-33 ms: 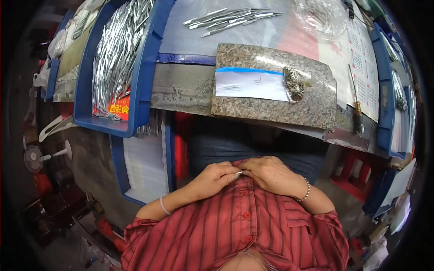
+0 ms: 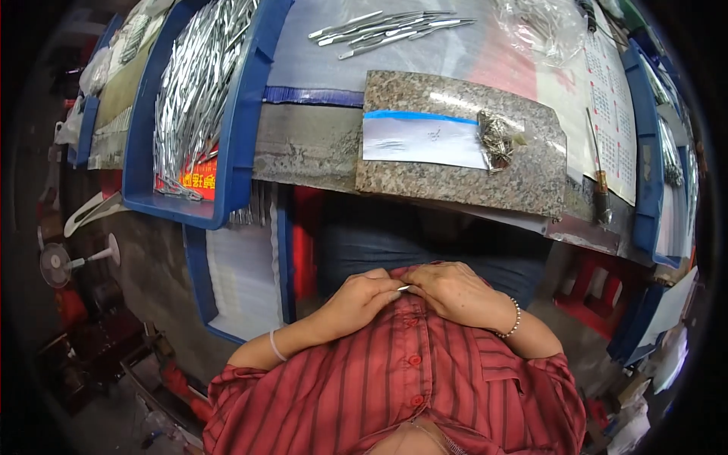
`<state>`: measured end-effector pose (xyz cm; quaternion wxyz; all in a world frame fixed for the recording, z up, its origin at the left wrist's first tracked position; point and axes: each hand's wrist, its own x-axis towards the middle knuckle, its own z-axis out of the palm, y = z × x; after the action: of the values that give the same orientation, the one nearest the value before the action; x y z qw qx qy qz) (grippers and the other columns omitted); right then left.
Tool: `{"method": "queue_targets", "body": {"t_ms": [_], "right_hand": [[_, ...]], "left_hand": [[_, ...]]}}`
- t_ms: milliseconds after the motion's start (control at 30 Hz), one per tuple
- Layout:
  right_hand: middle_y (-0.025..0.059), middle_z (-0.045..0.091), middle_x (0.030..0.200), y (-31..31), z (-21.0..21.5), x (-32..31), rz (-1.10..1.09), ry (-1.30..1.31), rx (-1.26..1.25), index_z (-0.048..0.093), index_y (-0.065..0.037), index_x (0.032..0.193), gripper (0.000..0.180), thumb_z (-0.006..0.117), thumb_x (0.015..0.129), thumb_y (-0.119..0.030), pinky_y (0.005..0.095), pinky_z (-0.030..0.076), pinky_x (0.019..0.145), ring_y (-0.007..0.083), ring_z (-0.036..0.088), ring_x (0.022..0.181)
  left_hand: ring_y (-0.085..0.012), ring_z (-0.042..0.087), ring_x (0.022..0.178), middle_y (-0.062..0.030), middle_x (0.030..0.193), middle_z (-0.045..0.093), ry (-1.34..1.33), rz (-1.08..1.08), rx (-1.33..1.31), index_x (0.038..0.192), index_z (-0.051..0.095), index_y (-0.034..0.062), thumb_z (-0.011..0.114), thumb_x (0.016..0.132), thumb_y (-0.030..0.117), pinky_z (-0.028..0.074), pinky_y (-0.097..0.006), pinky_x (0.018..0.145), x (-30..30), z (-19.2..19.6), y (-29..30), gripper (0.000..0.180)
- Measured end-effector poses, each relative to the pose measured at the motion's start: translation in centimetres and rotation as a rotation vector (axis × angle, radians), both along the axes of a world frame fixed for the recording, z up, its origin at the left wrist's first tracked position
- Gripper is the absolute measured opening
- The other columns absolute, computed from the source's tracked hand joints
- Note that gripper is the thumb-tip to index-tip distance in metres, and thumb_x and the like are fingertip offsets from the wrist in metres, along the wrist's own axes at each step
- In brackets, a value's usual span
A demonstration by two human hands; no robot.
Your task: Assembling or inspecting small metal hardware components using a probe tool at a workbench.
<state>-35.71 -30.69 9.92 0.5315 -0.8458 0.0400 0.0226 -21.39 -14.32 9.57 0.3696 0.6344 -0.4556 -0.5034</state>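
Close to my red striped shirt, my left hand (image 2: 356,300) and my right hand (image 2: 460,298) meet with fingers closed. A small shiny metal piece (image 2: 403,288) shows between their fingertips. Most of it is hidden by the fingers, so its kind cannot be made out. On the table ahead, a stone slab (image 2: 455,186) carries a white paper slip with a blue edge (image 2: 425,140) and a heap of small brassy metal pins (image 2: 497,144). Farther back lie several slim silver tweezers-like pieces (image 2: 394,32).
At the left stands a blue tray (image 2: 233,174) full of slim metal pieces (image 2: 201,83). A lower blue tray (image 2: 246,265) sits beneath it. A screwdriver-like tool (image 2: 601,201) lies right of the slab, near another blue tray (image 2: 648,167). A clear plastic bag (image 2: 542,30) rests at the back.
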Motion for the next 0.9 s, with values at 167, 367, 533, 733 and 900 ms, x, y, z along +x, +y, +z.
{"method": "queue_targets", "body": {"t_ms": [167,367,533,733,900], "right_hand": [[0.0177,0.062,0.084,0.0,-0.4,0.0,0.131,0.148,-0.089,0.060,0.002,0.096,0.016,0.058,0.082,-0.006,0.0406,0.049,0.069,0.0362,0.061,0.079],[0.0181,0.059,0.079,0.1,-0.1,-0.2,0.062,0.031,0.093,0.060,0.002,0.089,0.013,0.056,0.077,-0.001,0.0433,0.046,0.063,0.0368,0.058,0.073],[0.0165,0.062,0.085,-0.2,-1.1,0.0,-0.027,0.010,0.242,0.061,0.002,0.091,0.013,0.059,0.083,-0.008,0.0408,0.048,0.068,0.0356,0.061,0.079],[0.0180,0.062,0.086,-0.4,-1.1,0.1,0.003,0.102,0.147,0.061,0.003,0.093,0.023,0.059,0.087,-0.019,0.0428,0.048,0.068,0.0369,0.061,0.079],[0.0193,0.060,0.081,0.6,-1.3,0.2,0.114,0.192,-0.146,0.059,0.004,0.086,0.033,0.061,0.085,-0.029,0.0456,0.047,0.063,0.0381,0.059,0.072]], "left_hand": [[-0.0249,0.059,0.075,-0.0138,0.083,0.060,-0.139,0.024,-0.032,0.101,0.065,-0.0026,0.059,0.088,0.010,0.047,-0.031,0.067,-0.6,-0.9,0.4,0.020],[-0.0307,0.062,0.076,-0.0161,0.081,0.065,0.293,-0.005,0.335,0.093,0.065,0.0002,0.060,0.088,0.017,0.048,-0.035,0.066,1.0,-0.6,-0.1,0.018],[-0.0329,0.059,0.078,-0.0171,0.084,0.059,-0.122,-0.073,-0.034,0.098,0.061,-0.0006,0.057,0.090,0.014,0.048,-0.037,0.069,-0.7,-1.6,0.5,0.018],[-0.0349,0.058,0.078,-0.0155,0.088,0.058,-0.264,-0.028,0.031,0.099,0.059,0.0023,0.057,0.088,0.013,0.048,-0.041,0.065,-1.9,-2.0,1.0,0.016],[-0.0351,0.059,0.073,-0.0147,0.081,0.055,-0.369,-0.005,0.060,0.089,0.056,0.0053,0.053,0.086,0.013,0.047,-0.045,0.056,-3.1,-3.4,1.5,0.009]]}}
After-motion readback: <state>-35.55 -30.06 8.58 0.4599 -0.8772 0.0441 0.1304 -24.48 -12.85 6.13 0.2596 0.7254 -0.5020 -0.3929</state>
